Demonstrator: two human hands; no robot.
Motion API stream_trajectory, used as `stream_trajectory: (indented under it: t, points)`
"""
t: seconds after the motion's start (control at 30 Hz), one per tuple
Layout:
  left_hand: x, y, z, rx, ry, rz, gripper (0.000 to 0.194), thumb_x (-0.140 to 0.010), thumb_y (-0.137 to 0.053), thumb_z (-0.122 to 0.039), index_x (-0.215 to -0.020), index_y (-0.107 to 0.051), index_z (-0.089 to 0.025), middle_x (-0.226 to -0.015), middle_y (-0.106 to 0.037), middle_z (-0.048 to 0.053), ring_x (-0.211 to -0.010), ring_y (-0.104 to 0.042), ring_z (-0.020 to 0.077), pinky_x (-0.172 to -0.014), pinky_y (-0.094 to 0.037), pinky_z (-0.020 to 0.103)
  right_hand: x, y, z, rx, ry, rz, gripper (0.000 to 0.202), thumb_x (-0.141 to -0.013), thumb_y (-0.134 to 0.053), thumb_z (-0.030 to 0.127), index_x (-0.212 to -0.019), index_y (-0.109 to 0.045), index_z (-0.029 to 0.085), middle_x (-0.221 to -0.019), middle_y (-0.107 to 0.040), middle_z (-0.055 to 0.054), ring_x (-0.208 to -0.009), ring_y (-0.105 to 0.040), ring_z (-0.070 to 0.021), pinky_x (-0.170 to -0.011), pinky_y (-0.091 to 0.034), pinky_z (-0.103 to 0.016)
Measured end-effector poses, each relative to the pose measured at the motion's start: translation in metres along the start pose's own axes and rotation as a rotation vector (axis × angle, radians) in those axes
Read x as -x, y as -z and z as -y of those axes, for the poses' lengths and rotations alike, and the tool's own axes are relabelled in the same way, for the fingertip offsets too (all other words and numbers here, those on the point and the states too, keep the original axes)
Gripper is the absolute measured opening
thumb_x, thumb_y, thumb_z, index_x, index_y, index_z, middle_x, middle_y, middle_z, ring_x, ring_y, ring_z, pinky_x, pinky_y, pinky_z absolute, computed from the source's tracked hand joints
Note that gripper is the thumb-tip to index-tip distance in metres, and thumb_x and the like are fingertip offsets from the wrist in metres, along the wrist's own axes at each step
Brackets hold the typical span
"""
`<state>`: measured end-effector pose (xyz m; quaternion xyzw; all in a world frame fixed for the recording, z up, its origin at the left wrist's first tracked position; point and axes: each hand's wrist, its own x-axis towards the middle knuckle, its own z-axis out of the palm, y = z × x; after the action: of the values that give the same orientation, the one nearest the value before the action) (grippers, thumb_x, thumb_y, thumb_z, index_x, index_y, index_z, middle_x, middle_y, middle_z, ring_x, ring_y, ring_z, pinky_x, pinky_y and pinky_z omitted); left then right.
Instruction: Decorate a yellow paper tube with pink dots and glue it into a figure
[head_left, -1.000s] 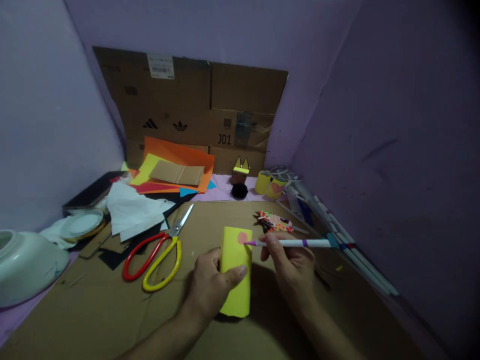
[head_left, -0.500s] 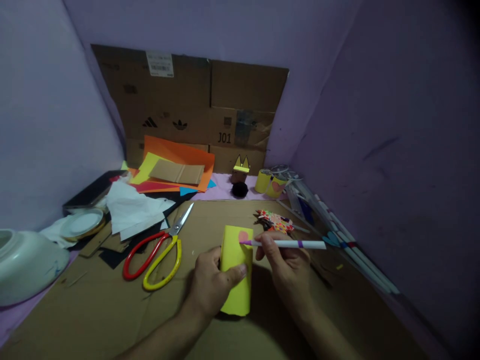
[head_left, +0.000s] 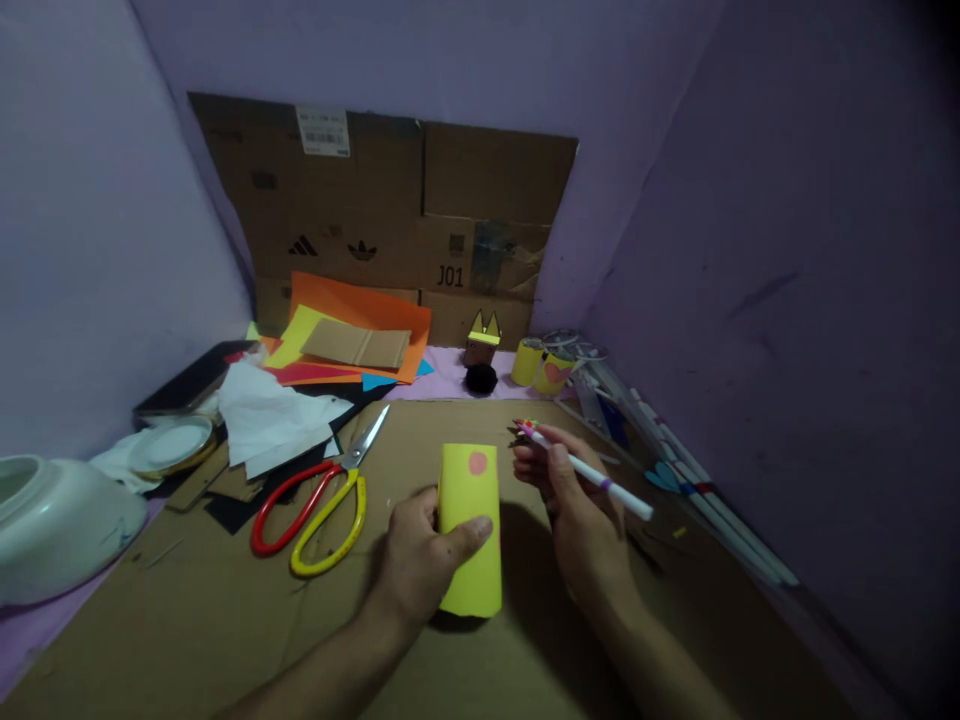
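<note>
- My left hand [head_left: 424,545] was closed round the yellow piece [head_left: 470,585], thumb pressed on its front face and fingers behind the left edge, holding it in front of me over the cardboard sheet [head_left: 322,660].
- My right hand [head_left: 589,520] was pinching the marker [head_left: 626,497] between thumb and fingers, just right of the piece, with the purple-pink tip well off the yellow.
- One round pink spot [head_left: 478,463] stood near the top of the front face, and it looked filled in to me. Below it, around my thumb, that face was plain. A pinkish trace at the right edge was too small to make out, and I couldn't see the back.
- To the left lay the scissors [head_left: 326,520], blades closed or nearly so, pointing away from me.
- Farther off, two yellow rolls [head_left: 527,365] stood side by side, one bearing a pink heart [head_left: 556,373], so that one looked already decorated.
- Beside them were a brown piece with pointed yellow ears [head_left: 481,348] and, in front of it, a fuzzy black ball [head_left: 481,379].
</note>
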<state>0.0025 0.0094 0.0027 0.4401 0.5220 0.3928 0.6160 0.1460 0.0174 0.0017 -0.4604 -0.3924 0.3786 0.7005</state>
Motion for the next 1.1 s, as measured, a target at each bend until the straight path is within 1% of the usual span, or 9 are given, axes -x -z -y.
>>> stream_trajectory:
  t: [0.1, 0.23, 0.4, 0.53, 0.7, 0.8, 0.93, 1.03, 1.1]
  points:
    - [0.001, 0.0, 0.001, 0.023, -0.012, 0.024, 0.034, -0.056, -0.074, -0.035, -0.077, -0.062, -0.011, -0.065, -0.064, 0.005, -0.056, -0.057, 0.0165, -0.05, -0.045, 0.025, 0.003, -0.001, -0.003, 0.044, -0.084, 0.136, 0.032, -0.077, -0.067, 0.04, -0.103, -0.064, 0.022, -0.097, -0.066, -0.006, -0.093, -0.062, -0.024, -0.084, -0.05, -0.042]
    - [0.003, 0.0, 0.005, 0.069, -0.02, 0.085, 0.038, -0.055, -0.076, -0.036, -0.079, -0.063, -0.01, -0.064, -0.064, 0.004, -0.055, -0.056, 0.0154, -0.05, -0.044, 0.025, 0.007, -0.003, -0.009, -0.073, -0.256, 0.219, 0.036, -0.071, -0.072, 0.033, -0.104, -0.062, 0.024, -0.089, -0.065, -0.002, -0.082, -0.061, -0.0204, -0.074, -0.049, -0.034]
    - [0.006, -0.001, 0.007, 0.233, -0.037, 0.25, 0.05, -0.057, -0.078, -0.034, -0.097, -0.061, -0.009, -0.08, -0.067, 0.008, -0.066, -0.059, 0.018, -0.059, -0.048, 0.027, 0.003, -0.006, -0.001, -0.269, -0.347, 0.155, 0.037, -0.061, -0.077, 0.024, -0.095, -0.063, 0.022, -0.079, -0.065, 0.001, -0.069, -0.06, -0.0156, -0.063, -0.047, -0.027]
    - [0.011, -0.004, 0.006, 0.303, -0.036, 0.394, 0.057, -0.055, -0.08, -0.027, -0.105, -0.058, -0.011, -0.089, -0.066, 0.008, -0.074, -0.059, 0.0188, -0.068, -0.048, 0.028, 0.0, -0.006, 0.006, -0.305, -0.264, 0.059, 0.036, -0.059, -0.078, 0.025, -0.092, -0.064, 0.022, -0.081, -0.064, 0.002, -0.069, -0.058, -0.0139, -0.061, -0.046, -0.024]
    - [0.01, -0.005, 0.011, 0.153, -0.104, 0.284, 0.059, -0.052, -0.08, -0.026, -0.104, -0.056, -0.012, -0.087, -0.064, 0.006, -0.076, -0.058, 0.0195, -0.064, -0.046, 0.026, 0.006, -0.006, 0.001, -0.216, -0.231, 0.117, 0.039, -0.064, -0.078, 0.03, -0.099, -0.063, 0.023, -0.09, -0.065, 0.0, -0.078, -0.06, -0.0161, -0.068, -0.048, -0.027]
    - [0.007, -0.004, 0.015, 0.126, -0.076, 0.239, 0.059, -0.052, -0.079, -0.029, -0.103, -0.056, -0.013, -0.084, -0.064, 0.005, -0.075, -0.059, 0.0201, -0.062, -0.046, 0.027, 0.006, -0.005, 0.0, -0.128, -0.196, 0.149, 0.039, -0.067, -0.076, 0.032, -0.102, -0.063, 0.022, -0.089, -0.066, -0.001, -0.08, -0.062, -0.0173, -0.071, -0.049, -0.03]
    - [0.004, -0.003, 0.016, 0.15, -0.025, 0.182, 0.053, -0.053, -0.079, -0.028, -0.098, -0.057, -0.012, -0.081, -0.064, 0.005, -0.068, -0.058, 0.0173, -0.06, -0.046, 0.026, -0.003, 0.002, 0.006, -0.11, -0.104, 0.045, 0.035, -0.073, -0.07, 0.04, -0.101, -0.064, 0.021, -0.096, -0.07, -0.006, -0.084, -0.065, -0.0191, -0.08, -0.05, -0.036]
    - [0.004, -0.003, 0.013, 0.171, -0.036, 0.149, 0.051, -0.054, -0.078, -0.027, -0.097, -0.057, -0.012, -0.08, -0.063, 0.005, -0.066, -0.056, 0.0159, -0.059, -0.045, 0.025, -0.003, 0.01, 0.012, -0.045, -0.027, -0.068, 0.034, -0.079, -0.063, 0.047, -0.097, -0.067, 0.019, -0.078, -0.071, -0.003, -0.067, -0.064, -0.0161, -0.071, -0.05, -0.034]
    - [0.005, -0.003, 0.011, 0.179, -0.033, 0.136, 0.049, -0.054, -0.078, -0.026, -0.096, -0.057, -0.012, -0.079, -0.062, 0.004, -0.066, -0.055, 0.015, -0.058, -0.044, 0.025, 0.003, 0.015, 0.015, 0.076, 0.034, -0.069, 0.035, -0.083, -0.056, 0.05, -0.089, -0.07, 0.018, -0.059, -0.064, 0.001, -0.055, -0.058, -0.0137, -0.061, -0.047, -0.029]
